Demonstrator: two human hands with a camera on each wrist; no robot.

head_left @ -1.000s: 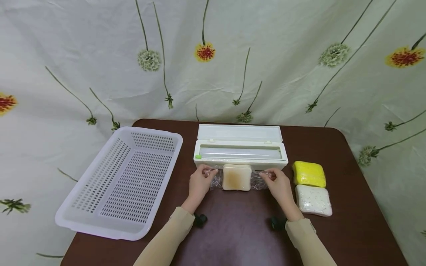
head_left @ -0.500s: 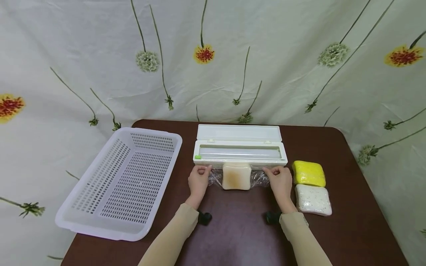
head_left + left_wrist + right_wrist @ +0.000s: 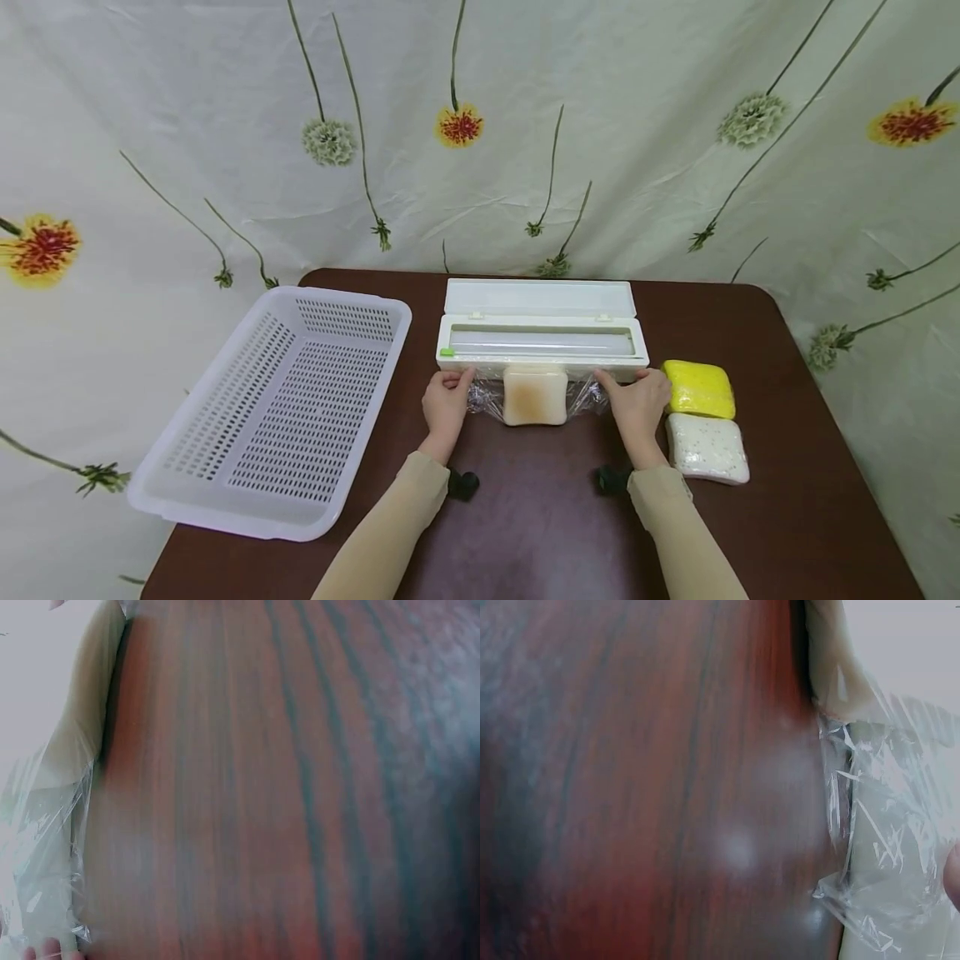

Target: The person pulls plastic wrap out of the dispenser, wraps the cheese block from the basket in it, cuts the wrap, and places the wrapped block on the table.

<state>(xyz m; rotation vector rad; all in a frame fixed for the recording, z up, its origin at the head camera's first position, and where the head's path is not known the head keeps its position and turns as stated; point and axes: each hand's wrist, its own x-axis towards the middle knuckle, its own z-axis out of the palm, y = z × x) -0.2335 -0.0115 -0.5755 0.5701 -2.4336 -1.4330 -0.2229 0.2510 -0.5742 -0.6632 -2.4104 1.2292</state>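
Observation:
A toast-shaped piece [image 3: 535,398] with a browned middle stands against the front of the white cling film box [image 3: 543,362]. Clear cling film [image 3: 487,398] spreads from both its sides, crumpled at the ends. At the film's left end my left hand [image 3: 446,408] pinches it between thumb and fingers; fingertips [image 3: 51,947] show at the bottom of the left wrist view. My right hand [image 3: 636,412] is at the film's right end, thumb pointing at it and held apart from the fingers. Only one fingertip [image 3: 952,877] shows in the right wrist view, beside the wrinkled film.
On the left of the dark brown table [image 3: 540,533] stands a white perforated basket [image 3: 386,379]. The film box's lid [image 3: 540,298] is flipped back. A yellow wrapped block [image 3: 698,389] and a speckled white wrapped block [image 3: 707,448] lie right of my right hand.
Both hands have drawn slightly outward from the toast-shaped piece, stretching the film sideways. My right thumb and fingers have spread apart. The piece has barely moved.

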